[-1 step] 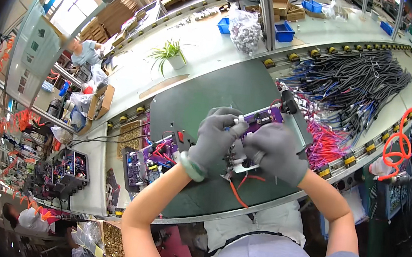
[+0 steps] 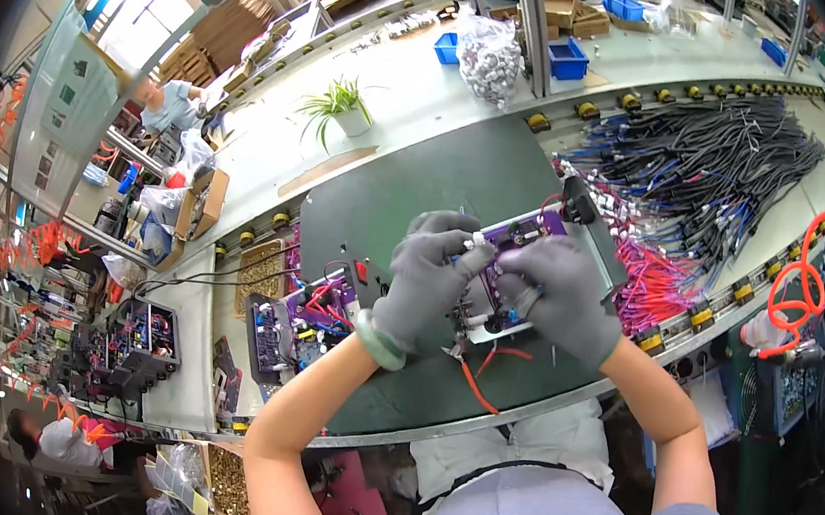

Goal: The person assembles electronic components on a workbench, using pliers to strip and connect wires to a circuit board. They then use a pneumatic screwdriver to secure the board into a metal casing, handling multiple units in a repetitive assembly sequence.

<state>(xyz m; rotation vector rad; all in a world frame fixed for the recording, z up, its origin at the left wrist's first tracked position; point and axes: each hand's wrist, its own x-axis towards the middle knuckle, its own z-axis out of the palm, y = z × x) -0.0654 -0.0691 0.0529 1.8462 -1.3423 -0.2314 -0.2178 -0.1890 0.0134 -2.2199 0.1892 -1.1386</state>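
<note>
Both my hands wear grey gloves and meet over a purple circuit board [image 2: 549, 223] set in a metal housing on the dark green mat. My left hand [image 2: 424, 289] is closed, with a small white connector [image 2: 478, 239] pinched at its fingertips. Just right of it, my right hand [image 2: 574, 300] curls over the board, fingers drawn together; whatever they hold is hidden. Cutting pliers with orange-red handles [image 2: 476, 387] lie on the mat below the housing. Left of my left hand sits another unit with purple boards and red wires [image 2: 319, 303].
A big pile of black cables [image 2: 714, 159] with red and blue ends covers the bench at right. A potted plant [image 2: 351, 120], a bag of white parts [image 2: 488, 64] and blue bins [image 2: 566, 62] stand beyond the mat. A coiled orange hose [image 2: 818, 270] hangs at far right.
My right hand has shifted slightly right, and more of the housing's inside shows between my hands. My left hand stays nearly in place at the white connector.
</note>
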